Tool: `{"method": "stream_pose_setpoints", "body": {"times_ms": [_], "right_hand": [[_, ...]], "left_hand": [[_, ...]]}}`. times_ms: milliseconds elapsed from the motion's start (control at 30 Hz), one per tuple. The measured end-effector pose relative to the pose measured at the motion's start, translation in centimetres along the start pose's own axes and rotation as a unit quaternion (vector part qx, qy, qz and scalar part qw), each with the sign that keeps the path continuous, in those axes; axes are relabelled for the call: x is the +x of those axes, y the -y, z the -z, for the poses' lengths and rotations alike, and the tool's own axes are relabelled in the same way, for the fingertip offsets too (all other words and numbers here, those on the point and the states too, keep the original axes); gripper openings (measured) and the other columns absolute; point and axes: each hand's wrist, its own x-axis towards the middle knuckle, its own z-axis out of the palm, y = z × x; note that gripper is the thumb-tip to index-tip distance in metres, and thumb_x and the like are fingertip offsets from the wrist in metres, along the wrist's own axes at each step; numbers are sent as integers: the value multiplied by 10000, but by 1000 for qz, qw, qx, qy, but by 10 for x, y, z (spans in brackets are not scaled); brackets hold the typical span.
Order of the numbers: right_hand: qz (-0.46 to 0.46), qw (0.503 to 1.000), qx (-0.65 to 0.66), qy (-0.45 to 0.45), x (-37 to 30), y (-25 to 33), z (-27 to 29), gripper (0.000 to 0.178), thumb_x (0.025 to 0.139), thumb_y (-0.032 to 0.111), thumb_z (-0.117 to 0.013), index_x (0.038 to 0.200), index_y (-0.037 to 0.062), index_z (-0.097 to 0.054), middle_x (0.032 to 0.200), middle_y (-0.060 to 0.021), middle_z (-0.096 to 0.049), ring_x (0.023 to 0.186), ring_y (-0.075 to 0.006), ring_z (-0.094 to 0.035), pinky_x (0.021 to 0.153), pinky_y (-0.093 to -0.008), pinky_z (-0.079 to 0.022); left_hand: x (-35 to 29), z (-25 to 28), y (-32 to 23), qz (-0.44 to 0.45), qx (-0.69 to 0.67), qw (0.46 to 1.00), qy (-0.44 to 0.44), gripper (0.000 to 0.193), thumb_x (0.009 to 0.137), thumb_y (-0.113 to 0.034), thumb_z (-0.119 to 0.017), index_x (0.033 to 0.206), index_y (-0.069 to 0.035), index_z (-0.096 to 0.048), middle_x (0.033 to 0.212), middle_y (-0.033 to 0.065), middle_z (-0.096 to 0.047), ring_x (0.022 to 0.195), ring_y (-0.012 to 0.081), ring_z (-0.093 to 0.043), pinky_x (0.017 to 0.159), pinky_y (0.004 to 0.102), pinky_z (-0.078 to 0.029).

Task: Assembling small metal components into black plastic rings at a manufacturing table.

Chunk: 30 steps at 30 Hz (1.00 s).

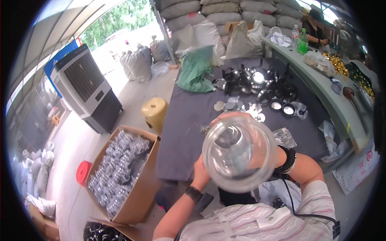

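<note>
Close in front of me is a clear, round, wide-rimmed vessel (215, 170), tilted so that I look into its mouth. My right hand (261, 142) is closed around its far side and shows through the clear wall. At the vessel's left edge is my left hand (200, 173); its fingers are hidden behind the rim. Beyond the hands, on the dark-covered table (177, 150), lie flat silvery discs (231, 105) and a heap of black ring-shaped parts (263, 96), some with shiny round faces. A crumpled clear plastic bag (284, 137) rests near my right wrist.
To the left stands a cardboard box (155, 144) of bagged clear parts, with a yellow stool (154, 109) and an air cooler (86, 88) beyond. A green bag (193, 74) sits on the table's far corner. A side counter (321, 84) runs along the right, with another person (315, 28) behind it.
</note>
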Motion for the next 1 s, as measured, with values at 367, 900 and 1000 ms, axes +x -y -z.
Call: {"method": "stream_pose_setpoints", "body": {"times_ms": [367,900,1000], "right_hand": [[200,978,53,8,28,40,-35,644,690,149,-800,1209,-19,-457,1122,-205,-562,987,-336,-587,785,-361,-507],[273,960,57,-21,49,60,-24,502,762,53,-718,1174,64,-432,1174,-228,-534,1074,-370,-564,969,-528,-411],[286,956,53,-33,52,64,-28,488,759,55,-720,1155,73,-436,1168,-225,-535,1062,-361,-569,960,-520,-419]], "left_hand": [[-12,21,27,-64,-103,990,72,233,908,-107,-512,1097,23,-553,916,116,-655,793,149,-566,686,321,-468],[-18,28,15,-41,-117,992,32,212,921,-102,-473,1066,29,-554,895,111,-652,778,153,-559,681,325,-465],[18,-1,3,-42,-119,992,22,210,923,-101,-465,1061,30,-554,891,110,-652,775,153,-558,680,325,-465]]}}
